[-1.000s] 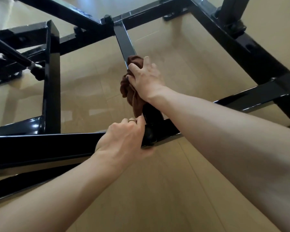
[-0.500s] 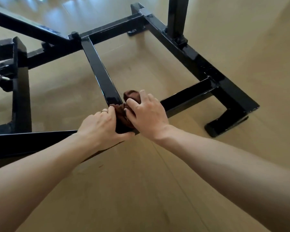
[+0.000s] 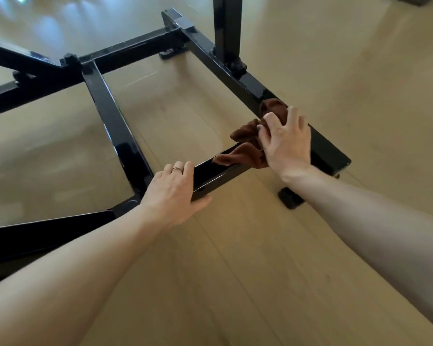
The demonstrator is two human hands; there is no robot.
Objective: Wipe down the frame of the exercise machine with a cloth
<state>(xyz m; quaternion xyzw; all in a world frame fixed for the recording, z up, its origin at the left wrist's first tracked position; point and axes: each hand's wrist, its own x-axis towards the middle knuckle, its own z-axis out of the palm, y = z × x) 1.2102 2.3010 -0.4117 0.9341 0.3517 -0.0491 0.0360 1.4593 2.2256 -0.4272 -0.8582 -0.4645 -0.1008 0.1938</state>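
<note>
The exercise machine's glossy black steel frame (image 3: 115,131) lies low over the floor, its square bars forming a rectangle. A crumpled brown cloth (image 3: 248,148) sits where the near crossbar meets the right-hand base rail. My right hand (image 3: 285,143) grips the cloth and presses it onto that joint. My left hand (image 3: 173,191) holds the near crossbar close to its left corner, fingers curled over the top and thumb underneath. A ring shows on one finger.
A black upright post (image 3: 226,28) rises from the right base rail. A rubber foot (image 3: 289,199) stands under that rail's near end. Diagonal braces run off to the left. Light wooden floor (image 3: 235,270) surrounds the frame.
My right hand has slid the cloth from the middle bar's near corner along the crossbar to the right rail. My left hand stays on the crossbar. The view has swung right.
</note>
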